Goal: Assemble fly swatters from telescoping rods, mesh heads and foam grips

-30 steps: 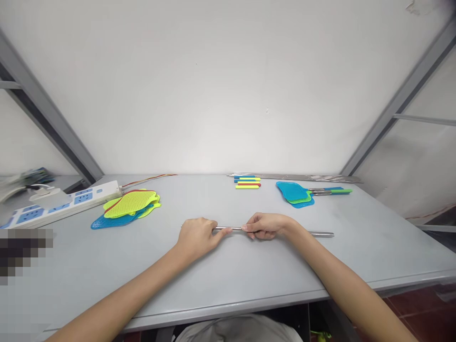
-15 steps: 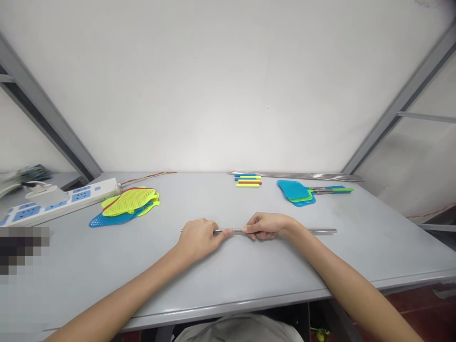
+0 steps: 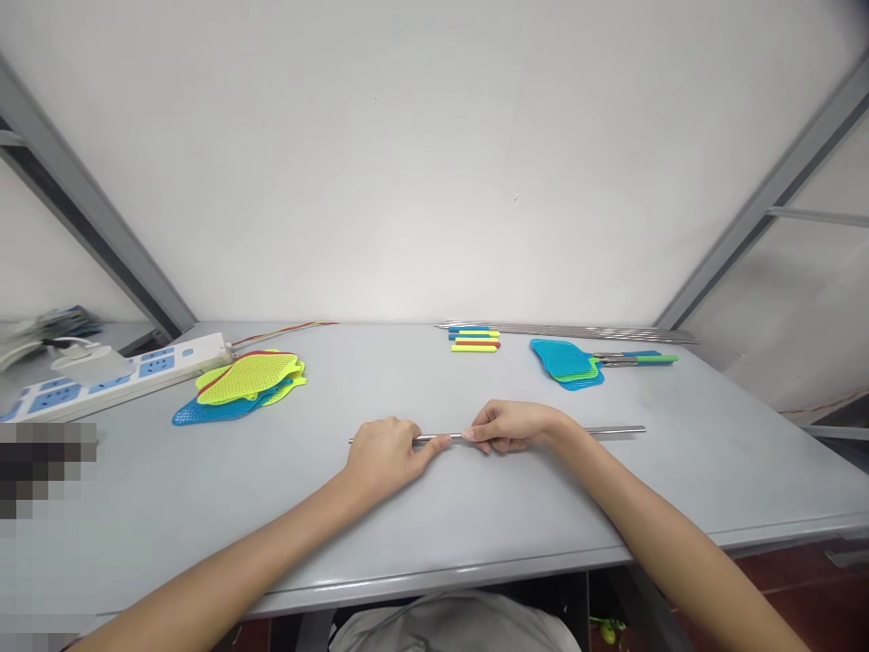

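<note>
A thin metal rod [image 3: 617, 430] lies crosswise in front of me, just over the grey table. My left hand [image 3: 386, 453] is closed around its left part, thumb stretched along the rod toward the right. Close beside it, my right hand [image 3: 506, 426] pinches the rod near its middle between thumb and fingers. A short stretch of bare metal shows between the two thumbs. Under my palms the rod is hidden; its right end sticks out past my right wrist.
Perforated fly swatter heads [image 3: 251, 378] are piled at left beside a white power strip [image 3: 196, 349]. Coloured handle tubes [image 3: 475, 344] lie at the back, before a bundle of metal rods [image 3: 563, 331]. Fly swatters [image 3: 570, 364] with rods and handles lie at right. The table's front edge [image 3: 434, 580] is near me.
The rod's right end has risen slightly off the table, its shadow now apart from it. Both hands keep their hold. The view has shifted a little.
</note>
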